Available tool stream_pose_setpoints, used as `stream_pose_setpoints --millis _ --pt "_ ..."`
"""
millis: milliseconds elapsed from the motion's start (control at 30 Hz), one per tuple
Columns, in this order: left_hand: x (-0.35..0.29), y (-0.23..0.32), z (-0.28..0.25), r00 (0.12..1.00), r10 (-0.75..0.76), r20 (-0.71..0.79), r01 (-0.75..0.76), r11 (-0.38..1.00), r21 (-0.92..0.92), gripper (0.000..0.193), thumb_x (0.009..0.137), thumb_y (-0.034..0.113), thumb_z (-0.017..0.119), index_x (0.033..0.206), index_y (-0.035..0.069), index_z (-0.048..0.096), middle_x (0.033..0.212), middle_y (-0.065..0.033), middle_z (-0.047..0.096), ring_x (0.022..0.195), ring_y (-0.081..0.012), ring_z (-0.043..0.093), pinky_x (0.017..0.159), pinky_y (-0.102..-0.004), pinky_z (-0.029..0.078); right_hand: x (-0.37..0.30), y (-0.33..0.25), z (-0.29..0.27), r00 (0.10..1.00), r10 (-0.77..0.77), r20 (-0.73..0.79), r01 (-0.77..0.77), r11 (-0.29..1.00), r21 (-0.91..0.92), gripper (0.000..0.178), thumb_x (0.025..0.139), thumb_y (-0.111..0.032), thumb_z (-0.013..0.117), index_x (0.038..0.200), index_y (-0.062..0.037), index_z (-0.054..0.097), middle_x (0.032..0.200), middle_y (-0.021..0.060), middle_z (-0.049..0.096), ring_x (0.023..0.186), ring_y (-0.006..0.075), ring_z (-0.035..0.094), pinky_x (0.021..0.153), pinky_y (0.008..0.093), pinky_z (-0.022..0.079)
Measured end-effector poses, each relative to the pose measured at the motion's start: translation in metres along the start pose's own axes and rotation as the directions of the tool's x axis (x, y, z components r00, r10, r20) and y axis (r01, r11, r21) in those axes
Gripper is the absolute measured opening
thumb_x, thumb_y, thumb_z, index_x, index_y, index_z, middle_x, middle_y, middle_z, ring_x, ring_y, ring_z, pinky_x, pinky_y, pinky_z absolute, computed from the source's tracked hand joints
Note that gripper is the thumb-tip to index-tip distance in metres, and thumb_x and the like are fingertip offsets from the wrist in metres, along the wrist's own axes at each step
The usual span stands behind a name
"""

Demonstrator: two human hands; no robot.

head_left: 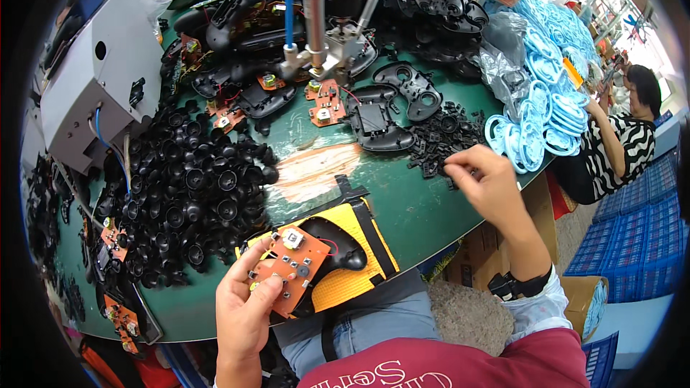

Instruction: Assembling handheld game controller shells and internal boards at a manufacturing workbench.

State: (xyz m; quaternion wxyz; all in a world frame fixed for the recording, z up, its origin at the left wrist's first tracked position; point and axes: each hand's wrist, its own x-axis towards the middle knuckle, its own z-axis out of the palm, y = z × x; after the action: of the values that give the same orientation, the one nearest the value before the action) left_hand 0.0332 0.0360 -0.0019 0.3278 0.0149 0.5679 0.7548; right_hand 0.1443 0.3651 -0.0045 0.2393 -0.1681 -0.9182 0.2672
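My left hand grips an orange circuit board, thumb across its face and fingers behind. The board has small switches and a square white-topped part, and a red wire loops from it. Right behind it lies a black game controller shell, resting on a yellow pad at the table's near edge. My right hand reaches to the near side of a heap of small black plastic pieces. Its thumb and fingertips are pinched together, and whatever they may hold is too small to make out.
A metal press stands over the table's middle. Black thumbstick caps are heaped at left beside a grey machine box. More controller shells lie beyond. Light-blue rings pile up at right, near another person.
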Motion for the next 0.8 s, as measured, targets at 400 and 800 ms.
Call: stream_pose_setpoints --millis 400,800 --pt "-0.004 0.007 -0.006 1.0 -0.014 -0.027 0.015 1.0 0.007 0.063 0.081 -0.001 0.065 0.137 -0.012 0.039 0.122 -0.0195 0.059 0.106 -0.0244 0.064 0.089 -0.0351 0.055 0.001 -0.005 0.035 1.0 0.007 0.022 -0.007 1.0 0.018 0.013 0.076 -0.003 0.074 0.088 -0.0043 0.071 0.079 0.0083 0.064 0.061 0.0175 0.061 0.053 0.0267 0.047" --pt "-0.008 0.004 -0.009 0.999 0.004 -0.051 -0.008 0.997 -0.078 0.062 0.081 -0.002 0.065 0.137 -0.009 0.039 0.121 -0.019 0.059 0.107 -0.0252 0.064 0.089 -0.0349 0.055 -0.029 -0.035 0.071 0.877 -0.473 0.089 0.439 0.862 0.253 0.023 0.07 -0.001 0.076 0.092 -0.005 0.071 0.092 0.0064 0.066 0.071 0.0208 0.06 0.061 0.0306 0.05"
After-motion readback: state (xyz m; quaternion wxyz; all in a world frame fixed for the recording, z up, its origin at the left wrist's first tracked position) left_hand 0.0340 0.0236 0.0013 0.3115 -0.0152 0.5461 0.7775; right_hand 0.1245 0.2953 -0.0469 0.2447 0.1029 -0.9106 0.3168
